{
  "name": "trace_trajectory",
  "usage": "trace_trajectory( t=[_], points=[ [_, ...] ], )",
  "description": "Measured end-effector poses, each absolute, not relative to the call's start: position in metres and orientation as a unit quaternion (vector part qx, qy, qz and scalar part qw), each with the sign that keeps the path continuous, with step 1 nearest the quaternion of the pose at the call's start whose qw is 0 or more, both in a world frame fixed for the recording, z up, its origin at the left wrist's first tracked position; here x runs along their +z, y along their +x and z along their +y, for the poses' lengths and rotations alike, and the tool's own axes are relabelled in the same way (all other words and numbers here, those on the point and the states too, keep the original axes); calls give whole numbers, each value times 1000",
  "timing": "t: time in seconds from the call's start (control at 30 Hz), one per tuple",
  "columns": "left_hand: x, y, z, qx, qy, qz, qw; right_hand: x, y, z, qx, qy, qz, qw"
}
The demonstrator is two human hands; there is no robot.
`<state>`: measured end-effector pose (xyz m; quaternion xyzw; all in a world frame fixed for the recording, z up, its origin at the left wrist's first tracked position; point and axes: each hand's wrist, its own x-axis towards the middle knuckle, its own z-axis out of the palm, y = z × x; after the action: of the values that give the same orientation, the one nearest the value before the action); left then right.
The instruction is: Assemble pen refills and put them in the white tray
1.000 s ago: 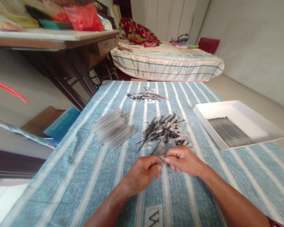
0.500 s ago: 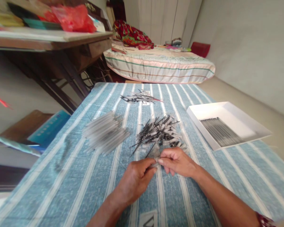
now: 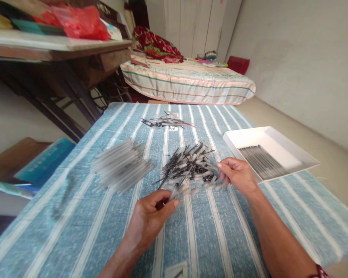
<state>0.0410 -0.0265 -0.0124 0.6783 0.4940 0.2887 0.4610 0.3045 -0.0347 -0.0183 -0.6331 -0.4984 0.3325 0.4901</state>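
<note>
My left hand (image 3: 153,214) is closed in a pinch on a thin black pen refill with a clear tip, held just in front of a loose heap of black refills and clear caps (image 3: 190,166). At the heap's right edge my right hand (image 3: 237,173) has its fingers curled and its fingertips among the pieces; whether it grips one I cannot make out. A pile of clear pen barrels (image 3: 120,166) lies to the left of the heap. A smaller bunch of dark parts (image 3: 165,121) lies farther back on the blue striped cloth (image 3: 214,231).
A white shallow tray (image 3: 290,148) holding a row of dark pens sits at the right. A dark wooden table (image 3: 60,50) with red plastic on top stands at the left, a striped bed (image 3: 188,81) behind. Books lie on the floor at the left.
My hands were pinched together in front of the heap. They have parted: the right hand has moved right and back to the heap's edge, and the left hand stays near, holding the refill.
</note>
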Motion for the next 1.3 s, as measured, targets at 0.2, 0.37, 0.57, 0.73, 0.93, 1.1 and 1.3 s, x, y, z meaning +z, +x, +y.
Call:
trace_trajectory(
  t=[0.2,0.37,0.57,0.73,0.93,1.1,1.3],
  points=[
    [-3,47,-28,353,558,502,559,-23,305,-34,340,-650,-504,456],
    [5,45,-27,369,505,511,589,-33,298,-35,345,-628,-592,369],
    [2,43,-24,381,467,505,617,-33,291,-37,232,-651,-681,241],
    [-3,39,-21,386,464,490,629,-25,291,-39,234,-616,-724,205],
    [-4,39,-21,405,454,483,631,-20,273,-44,108,-626,-770,56],
    [-4,40,-21,408,441,477,641,-23,259,-48,25,-634,-773,-13],
    [-5,40,-21,426,410,471,655,-21,258,-52,198,-583,-721,319]
  ],
)
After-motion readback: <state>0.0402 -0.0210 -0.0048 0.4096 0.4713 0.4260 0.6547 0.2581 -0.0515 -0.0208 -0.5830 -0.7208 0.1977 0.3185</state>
